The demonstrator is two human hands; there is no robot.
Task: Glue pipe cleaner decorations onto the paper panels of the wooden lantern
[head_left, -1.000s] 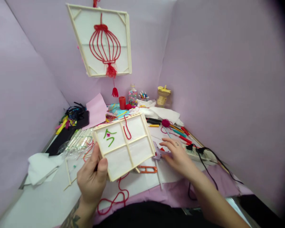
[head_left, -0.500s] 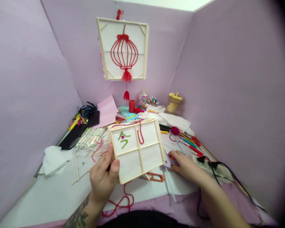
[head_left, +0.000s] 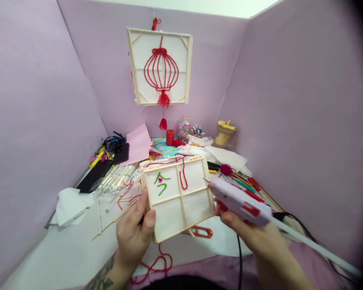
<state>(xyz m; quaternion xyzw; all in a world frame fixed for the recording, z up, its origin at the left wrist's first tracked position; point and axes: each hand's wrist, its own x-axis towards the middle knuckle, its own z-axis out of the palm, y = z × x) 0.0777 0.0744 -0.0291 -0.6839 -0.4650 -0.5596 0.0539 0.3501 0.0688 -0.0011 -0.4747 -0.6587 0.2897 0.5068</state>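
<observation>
My left hand [head_left: 137, 223] grips the lower left edge of a paper-covered wooden lantern frame [head_left: 169, 217], tilted towards me. Its front has a cross of sticks making panes; the upper left pane bears green strokes [head_left: 161, 183], and a loop of red yarn [head_left: 184, 177] hangs in the upper right one. In my right hand [head_left: 245, 231] is a white hot glue gun [head_left: 240, 199] with a red trigger and a long glue stick out of its back. The nozzle points left, at the frame's upper right pane; whether it touches cannot be told.
A finished lantern [head_left: 161, 72] hangs above. An orange utility knife [head_left: 202, 231] and loose red yarn [head_left: 157, 264] lie close by. Bagged sticks [head_left: 116, 176] are at left, markers [head_left: 251, 189] and a yarn ball [head_left: 226, 169] at right. The glue gun's black cable [head_left: 240, 257] runs downward.
My right hand has lifted the glue gun from the table and brought it up beside the frame. My left hand still holds the frame in nearly the same place.
</observation>
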